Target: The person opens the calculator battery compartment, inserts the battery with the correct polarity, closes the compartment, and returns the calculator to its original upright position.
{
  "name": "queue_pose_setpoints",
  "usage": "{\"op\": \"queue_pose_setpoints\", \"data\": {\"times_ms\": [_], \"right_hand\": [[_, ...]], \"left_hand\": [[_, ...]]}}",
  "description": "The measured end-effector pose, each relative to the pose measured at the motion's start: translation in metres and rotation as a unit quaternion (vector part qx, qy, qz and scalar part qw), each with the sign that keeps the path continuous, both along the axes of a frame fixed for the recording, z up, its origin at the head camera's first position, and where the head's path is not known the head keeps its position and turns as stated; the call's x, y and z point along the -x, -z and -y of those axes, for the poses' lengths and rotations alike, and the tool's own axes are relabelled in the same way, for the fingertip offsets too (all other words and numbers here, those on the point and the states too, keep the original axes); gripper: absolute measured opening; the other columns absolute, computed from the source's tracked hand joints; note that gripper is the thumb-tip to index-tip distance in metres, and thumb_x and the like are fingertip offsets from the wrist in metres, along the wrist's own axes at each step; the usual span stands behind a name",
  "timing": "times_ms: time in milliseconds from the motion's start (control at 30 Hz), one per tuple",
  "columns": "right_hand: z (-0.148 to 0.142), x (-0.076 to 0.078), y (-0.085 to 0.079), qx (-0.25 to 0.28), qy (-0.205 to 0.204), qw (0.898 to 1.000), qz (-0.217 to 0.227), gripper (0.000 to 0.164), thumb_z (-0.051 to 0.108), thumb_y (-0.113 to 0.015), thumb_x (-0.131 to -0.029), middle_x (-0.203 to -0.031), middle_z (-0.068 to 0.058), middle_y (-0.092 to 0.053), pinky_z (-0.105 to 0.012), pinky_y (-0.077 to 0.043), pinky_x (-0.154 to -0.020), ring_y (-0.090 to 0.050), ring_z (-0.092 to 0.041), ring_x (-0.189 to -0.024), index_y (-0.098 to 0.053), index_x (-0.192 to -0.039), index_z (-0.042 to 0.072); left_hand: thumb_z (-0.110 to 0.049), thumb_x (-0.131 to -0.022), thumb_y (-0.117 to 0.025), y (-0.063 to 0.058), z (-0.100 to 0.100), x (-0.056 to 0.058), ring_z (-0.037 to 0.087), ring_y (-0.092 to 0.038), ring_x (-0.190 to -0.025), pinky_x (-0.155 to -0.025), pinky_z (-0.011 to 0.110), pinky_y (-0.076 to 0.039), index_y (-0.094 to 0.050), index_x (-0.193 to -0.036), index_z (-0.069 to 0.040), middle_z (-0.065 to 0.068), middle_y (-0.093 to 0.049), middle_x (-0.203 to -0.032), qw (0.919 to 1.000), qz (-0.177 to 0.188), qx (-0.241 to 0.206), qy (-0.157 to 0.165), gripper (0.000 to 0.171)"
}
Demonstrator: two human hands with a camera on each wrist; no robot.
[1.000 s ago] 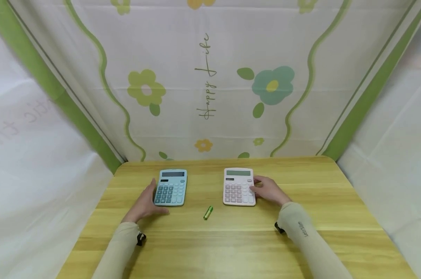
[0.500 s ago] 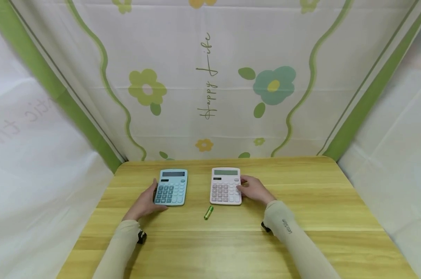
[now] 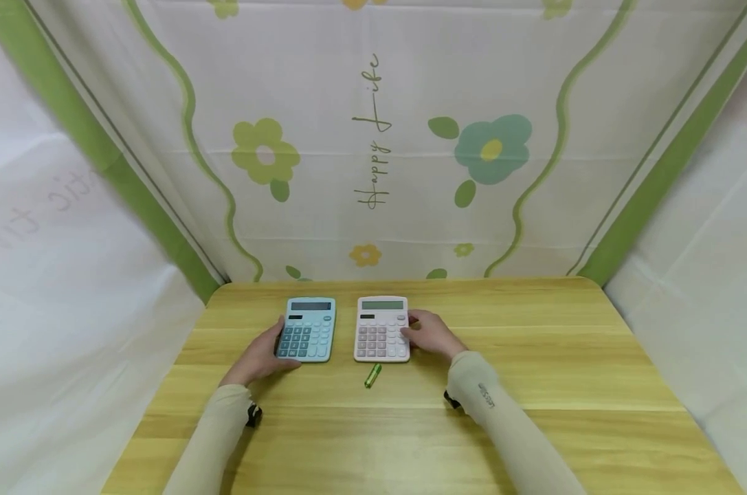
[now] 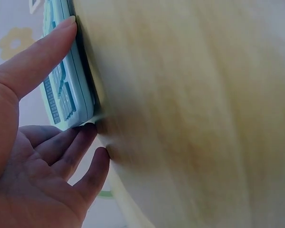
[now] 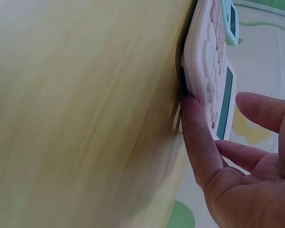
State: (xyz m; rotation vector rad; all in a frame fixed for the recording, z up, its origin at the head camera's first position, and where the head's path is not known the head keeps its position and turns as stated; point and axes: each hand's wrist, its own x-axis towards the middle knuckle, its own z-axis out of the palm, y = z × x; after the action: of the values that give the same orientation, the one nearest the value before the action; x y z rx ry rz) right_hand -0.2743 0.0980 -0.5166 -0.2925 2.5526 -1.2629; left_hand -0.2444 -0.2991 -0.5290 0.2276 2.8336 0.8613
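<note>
Spread left hand [image 3: 262, 355] touches pale-blue rectangular calculator [image 3: 311, 330]; straight-fingered right hand [image 3: 433, 334] touches pale-pink rectangular calculator [image 3: 381, 331], near wooden table's [image 3: 361, 447] far edge.

Head cam: soft, even lt., w/ a pale sheen on the table [image 3: 373, 447] btwn. & nearer than L hand [image 3: 258, 354] and R hand [image 3: 431, 333]. Wrist cams: dimmer, table grain v. blurry past the fingers, soft shadows just by both hands. Curtain [image 3: 70, 289] left of L hand looks washed-out.
</note>
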Motion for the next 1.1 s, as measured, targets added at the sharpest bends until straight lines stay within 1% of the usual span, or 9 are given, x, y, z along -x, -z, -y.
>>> {"op": "queue_pose_setpoints", "data": {"times_ms": [100,267,433,533,600,800,900,1033,1100], "right_hand": [[0.006,0.001,0.001,0.008,-0.004,1.0,0.005,0.047,0.018,-0.063,-0.104,-0.13,-0.017,-0.065,-0.033,-0.06,-0.082,-0.069,-0.018,-0.094,-0.054,-0.147,0.001],[0.015,0.0,-0.001,0.011,-0.012,1.0,-0.002,0.047,0.017,-0.063,-0.104,-0.129,-0.016,-0.065,-0.034,-0.06,-0.083,-0.068,-0.019,-0.097,-0.054,-0.147,0.001],[0.026,-0.001,-0.001,0.028,-0.032,0.999,0.001,0.045,0.016,-0.062,-0.104,-0.128,-0.017,-0.064,-0.032,-0.059,-0.076,-0.068,-0.02,-0.095,-0.055,-0.145,0.0],[0.032,-0.003,-0.001,0.032,-0.032,0.999,0.005,0.046,0.017,-0.062,-0.104,-0.129,-0.018,-0.063,-0.031,-0.058,-0.074,-0.068,-0.021,-0.096,-0.053,-0.147,0.002],[0.035,-0.004,-0.001,0.029,-0.032,0.999,0.006,0.048,0.017,-0.062,-0.104,-0.131,-0.018,-0.063,-0.031,-0.058,-0.076,-0.067,-0.022,-0.099,-0.052,-0.149,0.003],[0.038,-0.005,-0.004,0.015,-0.027,1.0,0.001,0.054,0.02,-0.062,-0.104,-0.137,-0.018,-0.062,-0.04,-0.058,-0.09,-0.066,-0.026,-0.109,-0.047,-0.154,0.007],[0.039,-0.004,-0.003,0.013,-0.032,0.999,-0.002,0.055,0.021,-0.063,-0.104,-0.138,-0.018,-0.061,-0.041,-0.058,-0.091,-0.066,-0.027,-0.111,-0.047,-0.155,0.007],[0.041,-0.004,0.0,0.011,-0.045,0.999,-0.002,0.055,0.021,-0.062,-0.104,-0.14,-0.019,-0.061,-0.04,-0.058,-0.091,-0.066,-0.027,-0.113,-0.046,-0.154,0.005],[0.04,-0.004,0.0,0.007,-0.044,0.999,-0.001,0.055,0.021,-0.062,-0.105,-0.141,-0.019,-0.06,-0.04,-0.058,-0.093,-0.065,-0.028,-0.115,-0.046,-0.155,0.006]], "left_hand": [[-0.033,-0.082,-0.09,-0.001,-0.002,0.001,0.052,-0.028,-0.151,-0.123,0.063,-0.028,-0.012,-0.163,0.007,0.033,-0.023,-0.166,1.0,0.003,0.006,0.003,0.119],[-0.035,-0.082,-0.089,-0.001,-0.003,0.003,0.052,-0.03,-0.15,-0.123,0.062,-0.028,-0.013,-0.163,0.006,0.033,-0.026,-0.165,0.9999,0.013,0.01,0.005,0.118],[-0.035,-0.082,-0.089,0.0,-0.001,0.004,0.051,-0.031,-0.15,-0.123,0.062,-0.029,-0.014,-0.163,0.006,0.032,-0.027,-0.164,0.9997,0.017,0.016,0.0,0.118],[-0.035,-0.082,-0.089,-0.001,-0.001,0.003,0.051,-0.031,-0.15,-0.123,0.062,-0.029,-0.014,-0.163,0.006,0.033,-0.028,-0.164,0.9997,0.017,0.018,0.002,0.118],[-0.035,-0.082,-0.089,-0.002,-0.001,0.003,0.052,-0.032,-0.15,-0.123,0.062,-0.029,-0.015,-0.163,0.006,0.033,-0.028,-0.164,0.9997,0.017,0.017,0.003,0.117],[-0.035,-0.083,-0.088,-0.003,-0.005,0.003,0.051,-0.03,-0.151,-0.123,0.062,-0.028,-0.014,-0.163,0.004,0.032,-0.027,-0.165,0.9997,0.023,0.007,0.002,0.116],[-0.034,-0.084,-0.088,-0.004,-0.005,0.002,0.051,-0.029,-0.151,-0.124,0.063,-0.027,-0.015,-0.164,0.004,0.031,-0.026,-0.165,0.9997,0.023,0.007,-0.002,0.115],[-0.034,-0.083,-0.088,-0.003,-0.004,0.001,0.052,-0.03,-0.15,-0.123,0.063,-0.028,-0.016,-0.163,0.005,0.032,-0.028,-0.164,0.9997,0.02,0.014,-0.003,0.115],[-0.035,-0.082,-0.089,-0.002,-0.005,0.001,0.053,-0.031,-0.15,-0.122,0.064,-0.029,-0.016,-0.163,0.006,0.033,-0.028,-0.164,0.9997,0.019,0.014,-0.001,0.116]]}}
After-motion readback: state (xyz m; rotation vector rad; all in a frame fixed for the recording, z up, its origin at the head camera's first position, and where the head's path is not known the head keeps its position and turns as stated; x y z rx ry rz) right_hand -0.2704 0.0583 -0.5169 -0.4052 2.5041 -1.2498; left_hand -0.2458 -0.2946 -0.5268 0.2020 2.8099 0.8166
